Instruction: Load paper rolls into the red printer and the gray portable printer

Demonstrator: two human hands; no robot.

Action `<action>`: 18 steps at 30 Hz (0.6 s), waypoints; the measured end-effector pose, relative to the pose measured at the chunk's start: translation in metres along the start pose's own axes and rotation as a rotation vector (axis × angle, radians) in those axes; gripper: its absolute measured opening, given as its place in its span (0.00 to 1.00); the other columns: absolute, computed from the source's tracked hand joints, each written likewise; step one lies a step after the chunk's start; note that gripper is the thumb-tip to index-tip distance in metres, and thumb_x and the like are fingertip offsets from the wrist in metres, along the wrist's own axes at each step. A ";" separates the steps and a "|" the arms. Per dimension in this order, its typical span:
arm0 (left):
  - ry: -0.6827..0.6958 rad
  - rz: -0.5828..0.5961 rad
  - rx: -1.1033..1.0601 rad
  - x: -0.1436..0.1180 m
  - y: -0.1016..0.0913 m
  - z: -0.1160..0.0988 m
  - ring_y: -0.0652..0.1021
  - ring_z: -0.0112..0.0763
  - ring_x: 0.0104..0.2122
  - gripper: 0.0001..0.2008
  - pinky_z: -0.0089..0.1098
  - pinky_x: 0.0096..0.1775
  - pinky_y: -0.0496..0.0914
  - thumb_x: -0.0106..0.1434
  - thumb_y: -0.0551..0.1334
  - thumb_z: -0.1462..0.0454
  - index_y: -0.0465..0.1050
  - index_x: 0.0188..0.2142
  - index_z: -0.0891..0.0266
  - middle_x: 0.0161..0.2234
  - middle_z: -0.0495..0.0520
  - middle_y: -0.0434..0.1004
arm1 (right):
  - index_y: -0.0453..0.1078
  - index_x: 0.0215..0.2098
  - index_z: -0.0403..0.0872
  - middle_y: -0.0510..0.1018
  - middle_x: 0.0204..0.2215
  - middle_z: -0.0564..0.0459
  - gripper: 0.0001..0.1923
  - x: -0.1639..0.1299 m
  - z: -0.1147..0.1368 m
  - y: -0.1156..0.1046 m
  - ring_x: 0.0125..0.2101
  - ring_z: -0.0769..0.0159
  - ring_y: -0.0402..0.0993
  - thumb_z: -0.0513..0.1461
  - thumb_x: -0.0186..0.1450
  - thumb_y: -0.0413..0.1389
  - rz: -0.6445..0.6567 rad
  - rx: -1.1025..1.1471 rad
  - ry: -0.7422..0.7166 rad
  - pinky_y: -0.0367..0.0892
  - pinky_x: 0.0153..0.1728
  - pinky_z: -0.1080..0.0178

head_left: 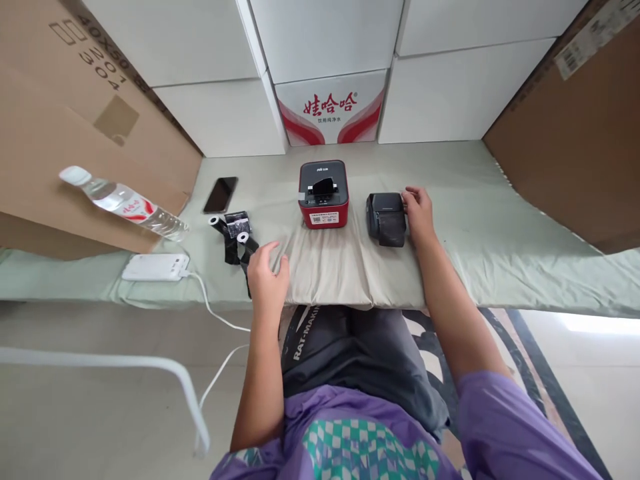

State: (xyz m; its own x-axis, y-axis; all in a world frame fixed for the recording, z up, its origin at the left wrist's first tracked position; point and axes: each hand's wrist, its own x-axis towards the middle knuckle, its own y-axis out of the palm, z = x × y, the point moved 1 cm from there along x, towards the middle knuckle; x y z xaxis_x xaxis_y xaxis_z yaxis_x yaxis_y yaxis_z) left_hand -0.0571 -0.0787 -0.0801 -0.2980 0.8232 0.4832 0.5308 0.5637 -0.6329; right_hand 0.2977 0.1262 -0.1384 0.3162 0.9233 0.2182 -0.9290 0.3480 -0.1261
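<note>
My right hand (419,212) rests against the right side of a small black printer (385,219) on the cloth-covered surface (470,220). My left hand (267,273) lies near the front edge, fingers loosely apart, holding nothing, just right of two small white rolls with black strips (234,239). A red and black label printer (323,194) stands between the two hands, further back.
A black phone (221,194) lies at the back left. A water bottle (125,202) lies on its side by a cardboard box (65,127). A white power bank (156,267) with a white cable sits at the left edge. White cartons (330,107) line the back.
</note>
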 end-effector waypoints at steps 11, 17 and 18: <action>0.055 0.118 0.023 0.105 0.046 -0.040 0.57 0.64 0.73 0.17 0.70 0.69 0.59 0.65 0.60 0.66 0.82 0.49 0.49 0.74 0.49 0.62 | 0.70 0.47 0.51 0.77 0.43 0.48 0.22 -0.002 0.004 -0.003 0.40 0.57 0.76 0.54 0.61 0.61 -0.061 0.024 0.019 0.77 0.43 0.49; 0.052 0.291 0.031 0.134 0.053 -0.028 0.60 0.59 0.70 0.10 0.67 0.70 0.56 0.66 0.61 0.65 0.81 0.41 0.52 0.68 0.52 0.72 | 0.71 0.48 0.50 0.78 0.43 0.47 0.22 0.001 -0.004 -0.003 0.43 0.57 0.77 0.55 0.64 0.62 -0.045 -0.055 -0.035 0.75 0.52 0.47; 0.054 0.298 0.021 0.135 0.055 -0.029 0.61 0.58 0.70 0.09 0.66 0.70 0.55 0.66 0.61 0.65 0.80 0.41 0.53 0.68 0.52 0.73 | 0.71 0.49 0.50 0.78 0.44 0.46 0.22 0.000 -0.004 -0.003 0.44 0.56 0.77 0.55 0.64 0.62 -0.043 -0.061 -0.035 0.75 0.53 0.47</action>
State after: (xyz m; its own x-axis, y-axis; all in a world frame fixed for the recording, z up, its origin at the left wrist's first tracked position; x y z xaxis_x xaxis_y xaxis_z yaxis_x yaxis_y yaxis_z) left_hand -0.0454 0.0615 -0.0317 -0.0884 0.9481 0.3056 0.5716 0.2995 -0.7639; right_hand 0.3016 0.1255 -0.1420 0.3480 0.9012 0.2583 -0.9007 0.3978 -0.1744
